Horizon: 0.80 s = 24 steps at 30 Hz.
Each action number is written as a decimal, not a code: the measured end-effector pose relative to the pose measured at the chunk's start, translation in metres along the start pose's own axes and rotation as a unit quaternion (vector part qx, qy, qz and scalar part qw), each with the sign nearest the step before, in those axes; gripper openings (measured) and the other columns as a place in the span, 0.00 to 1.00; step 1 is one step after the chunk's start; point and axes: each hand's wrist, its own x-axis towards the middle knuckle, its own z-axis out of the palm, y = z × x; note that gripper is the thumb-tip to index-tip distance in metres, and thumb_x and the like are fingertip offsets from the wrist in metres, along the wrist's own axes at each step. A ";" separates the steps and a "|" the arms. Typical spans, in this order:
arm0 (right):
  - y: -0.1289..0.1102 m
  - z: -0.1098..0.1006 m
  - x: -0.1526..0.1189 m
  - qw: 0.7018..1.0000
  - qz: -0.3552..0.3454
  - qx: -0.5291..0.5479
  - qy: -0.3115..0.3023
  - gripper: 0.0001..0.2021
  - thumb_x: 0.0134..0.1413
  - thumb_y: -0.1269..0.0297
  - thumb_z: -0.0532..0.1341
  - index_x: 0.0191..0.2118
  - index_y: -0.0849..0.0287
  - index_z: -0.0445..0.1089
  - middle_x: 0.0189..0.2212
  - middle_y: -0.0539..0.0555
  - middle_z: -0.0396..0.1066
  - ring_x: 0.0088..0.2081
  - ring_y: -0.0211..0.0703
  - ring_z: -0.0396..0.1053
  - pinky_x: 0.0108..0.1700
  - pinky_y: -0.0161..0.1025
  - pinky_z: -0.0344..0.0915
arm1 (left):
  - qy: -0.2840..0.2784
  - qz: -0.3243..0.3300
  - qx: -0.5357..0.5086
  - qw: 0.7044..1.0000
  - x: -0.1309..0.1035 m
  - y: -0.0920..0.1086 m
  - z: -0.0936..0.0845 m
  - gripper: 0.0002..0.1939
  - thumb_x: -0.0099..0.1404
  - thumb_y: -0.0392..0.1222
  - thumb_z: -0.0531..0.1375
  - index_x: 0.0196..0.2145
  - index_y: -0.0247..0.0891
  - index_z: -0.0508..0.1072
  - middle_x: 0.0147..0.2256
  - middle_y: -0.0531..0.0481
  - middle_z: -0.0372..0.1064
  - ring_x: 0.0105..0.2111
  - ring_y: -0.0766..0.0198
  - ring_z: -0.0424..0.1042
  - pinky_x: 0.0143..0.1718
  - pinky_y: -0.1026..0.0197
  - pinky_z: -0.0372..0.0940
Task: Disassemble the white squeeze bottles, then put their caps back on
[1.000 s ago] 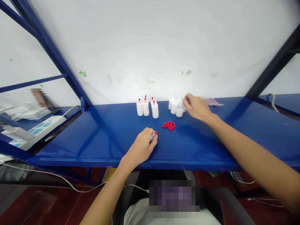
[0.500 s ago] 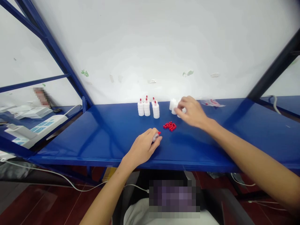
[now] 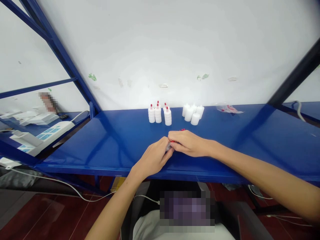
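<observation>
My left hand (image 3: 155, 156), low over the front of the blue table, is closed around a small white bottle (image 3: 168, 146), mostly hidden by the fingers. My right hand (image 3: 191, 142) meets it from the right, thumb and fingers pinched on the bottle's red cap (image 3: 172, 142). Just behind the right hand a few loose red caps (image 3: 183, 129) peek out; the hand covers the others. Farther back, several white bottles with red tips (image 3: 168, 116) stand upright in a group. To their right is a cluster of plain white cylindrical pieces (image 3: 195, 119).
The blue table (image 3: 120, 143) runs up to a white wall. A clear plastic bag with red bits (image 3: 229, 109) lies at the back right. Blue frame posts (image 3: 62, 56) rise at the side, and a white power strip (image 3: 47, 135) sits at the left.
My right hand has come away from the white pieces at the back, moving left and toward me to the red cap. My left hand has stayed nearly in place with the bottle.
</observation>
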 end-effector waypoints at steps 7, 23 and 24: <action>0.000 -0.006 0.004 0.978 0.068 0.194 0.028 0.16 0.64 0.66 0.46 0.23 0.55 0.49 0.21 0.45 0.51 0.24 0.35 0.49 0.29 0.36 0.52 | 0.031 -0.003 0.080 0.996 0.000 0.005 -0.001 0.11 0.76 0.44 0.44 0.44 0.39 0.63 0.42 0.46 0.66 0.37 0.60 0.68 0.38 0.59 0.61; 0.060 -0.039 -0.020 0.934 0.310 -0.155 -0.088 0.13 0.63 0.61 0.48 0.29 0.58 0.64 0.29 0.57 0.71 0.30 0.45 0.67 0.33 0.39 0.57 | 0.000 -0.023 0.059 0.998 0.003 0.004 -0.001 0.10 0.74 0.49 0.52 0.47 0.43 0.66 0.40 0.51 0.73 0.36 0.60 0.72 0.38 0.60 0.61; 0.061 -0.037 -0.020 0.928 0.318 -0.167 -0.095 0.14 0.63 0.60 0.48 0.31 0.58 0.66 0.31 0.58 0.72 0.32 0.46 0.68 0.34 0.39 0.57 | -0.001 -0.023 0.059 0.998 0.003 0.005 -0.002 0.10 0.74 0.49 0.52 0.47 0.43 0.66 0.40 0.51 0.73 0.36 0.60 0.71 0.37 0.60 0.61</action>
